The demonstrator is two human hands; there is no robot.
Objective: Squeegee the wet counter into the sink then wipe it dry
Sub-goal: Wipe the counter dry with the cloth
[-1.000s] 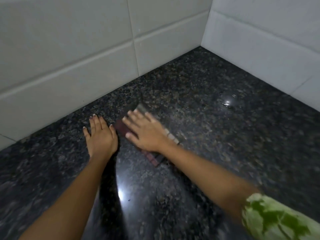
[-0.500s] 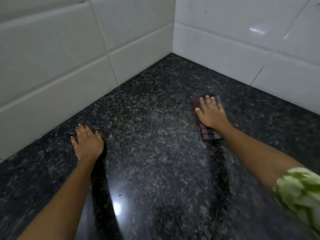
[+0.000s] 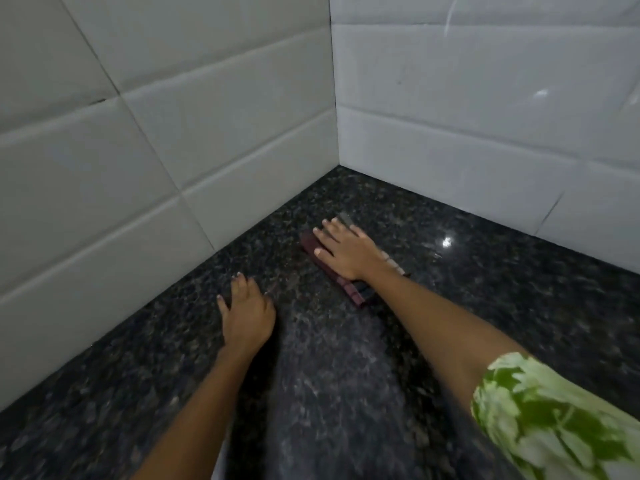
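My right hand (image 3: 348,251) lies flat, palm down, on a folded dark red checked cloth (image 3: 351,289) and presses it against the dark speckled granite counter (image 3: 346,393) close to the inner corner. Only the cloth's edges show around the hand. My left hand (image 3: 246,317) rests flat on the bare counter to the left of the cloth, fingers apart, holding nothing. No squeegee and no sink are in view.
White tiled walls (image 3: 173,150) rise along the left and the back right and meet in a corner just beyond the cloth. A light glare (image 3: 446,242) shines on the counter to the right of my right hand.
My right hand has slid the cloth from the right side back toward the corner and closer to my left hand. The view has tilted up toward the corner.
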